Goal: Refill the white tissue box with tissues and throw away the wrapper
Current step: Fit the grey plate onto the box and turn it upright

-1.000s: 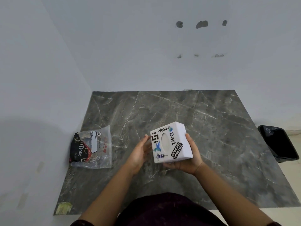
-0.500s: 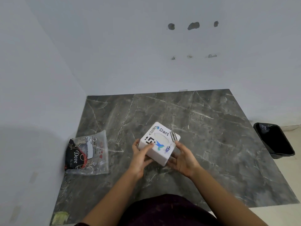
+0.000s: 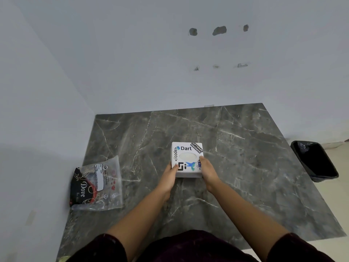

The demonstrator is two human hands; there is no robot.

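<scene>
at the far left of the desk (image 3: 236, 148), close to the wall, the wrapper (image 3: 96, 184) lies flat; clear plastic with a dark printed end, it looks slack and emptied, so probably only the throwing-away is left for it, though whether a tissue remains inside cannot be told; it lies well apart from both hands, untouched; the left hand (image 3: 170, 175) is closed on the near left corner of the white tissue box (image 3: 187, 159), thumb over the top edge; the box sits upright near the middle of the desk with its stickered top and oval opening facing up, which suits pulling tissues later; pale tissue shows in the opening, so the refill seems done; the right hand (image 3: 206, 170) grips the near right side, thumb on the top; both hands bracket the box from the near side, likely to set it square on the desk; far right, on the floor beside the desk, a black bin (image 3: 314, 160) stands open; its dark inside shows no clear contents; it is a reach away from the wrapper.
</scene>
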